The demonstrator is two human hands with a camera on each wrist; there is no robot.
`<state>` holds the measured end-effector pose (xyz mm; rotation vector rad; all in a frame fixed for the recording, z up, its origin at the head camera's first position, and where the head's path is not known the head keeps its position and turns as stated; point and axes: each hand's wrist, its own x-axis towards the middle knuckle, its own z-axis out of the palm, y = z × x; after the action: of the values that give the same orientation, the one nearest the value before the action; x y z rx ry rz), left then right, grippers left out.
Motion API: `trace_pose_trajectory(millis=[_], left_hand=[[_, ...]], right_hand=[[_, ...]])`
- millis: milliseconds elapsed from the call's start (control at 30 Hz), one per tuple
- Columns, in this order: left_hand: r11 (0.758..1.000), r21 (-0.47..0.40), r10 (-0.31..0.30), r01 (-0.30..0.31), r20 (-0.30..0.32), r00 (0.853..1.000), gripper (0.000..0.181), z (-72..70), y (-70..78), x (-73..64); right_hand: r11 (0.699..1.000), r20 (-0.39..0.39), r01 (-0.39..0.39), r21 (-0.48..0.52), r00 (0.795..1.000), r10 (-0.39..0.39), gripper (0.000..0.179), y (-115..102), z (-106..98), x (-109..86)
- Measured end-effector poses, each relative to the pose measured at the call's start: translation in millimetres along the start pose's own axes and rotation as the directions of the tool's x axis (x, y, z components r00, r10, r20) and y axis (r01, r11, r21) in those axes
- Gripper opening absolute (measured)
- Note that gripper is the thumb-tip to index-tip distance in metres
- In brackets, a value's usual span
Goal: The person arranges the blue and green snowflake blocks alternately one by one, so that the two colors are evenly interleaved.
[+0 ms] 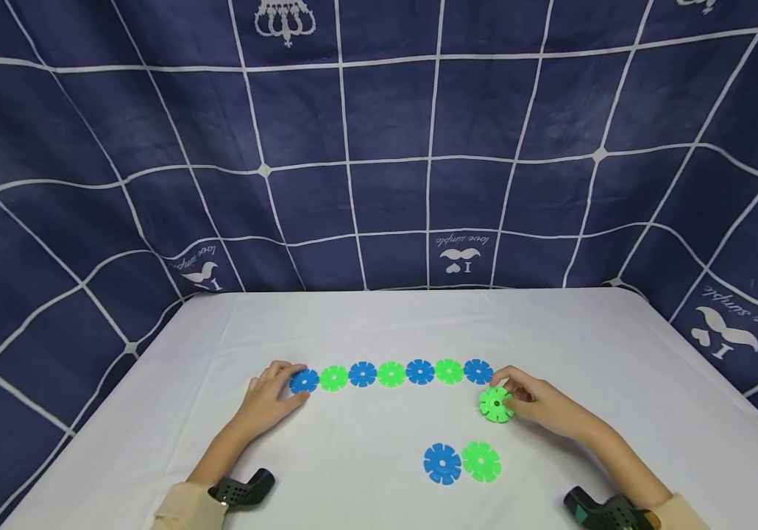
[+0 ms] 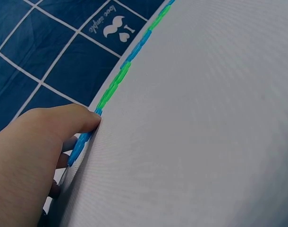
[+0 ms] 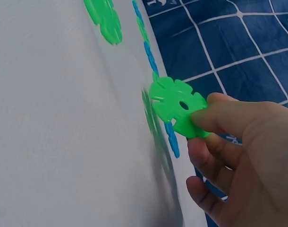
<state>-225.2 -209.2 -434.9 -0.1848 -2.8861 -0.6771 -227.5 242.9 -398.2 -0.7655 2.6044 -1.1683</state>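
Alternating blue and green notched plastic snowflake discs lie flat in a row on the white table. At its left end is a blue disc (image 1: 304,380); my left hand (image 1: 266,401) holds it by its edges between thumb and fingers. In the left wrist view the thumb (image 2: 89,118) touches that blue disc (image 2: 77,150). My right hand (image 1: 544,405) pinches a green disc (image 1: 493,403) just in front of the row's right end, beside the last blue disc (image 1: 478,371). In the right wrist view the held green disc (image 3: 170,97) is tilted and raised off the cloth.
Nearer to me lie a loose blue disc (image 1: 442,464) and a loose green disc (image 1: 481,461), side by side. A white cloth covers the table (image 1: 352,324). Behind it hangs a dark blue curtain (image 1: 392,199) with white lines.
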Motion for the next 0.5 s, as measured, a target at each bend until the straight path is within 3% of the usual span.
trace_pose_trajectory(millis=[233,500], left_hand=[[1.000,-0.001,-0.005,0.005,-0.001,1.000,0.051,0.1,-0.6,0.1],[1.000,0.002,-0.001,0.001,-0.004,1.000,0.050,2.1,0.4,-1.2]], right_hand=[[1.000,-0.135,-0.021,-0.021,0.991,0.018,0.007,8.5,-1.8,1.0],[0.988,-0.328,-0.147,-0.053,0.937,0.122,0.011,18.1,-0.5,3.2]])
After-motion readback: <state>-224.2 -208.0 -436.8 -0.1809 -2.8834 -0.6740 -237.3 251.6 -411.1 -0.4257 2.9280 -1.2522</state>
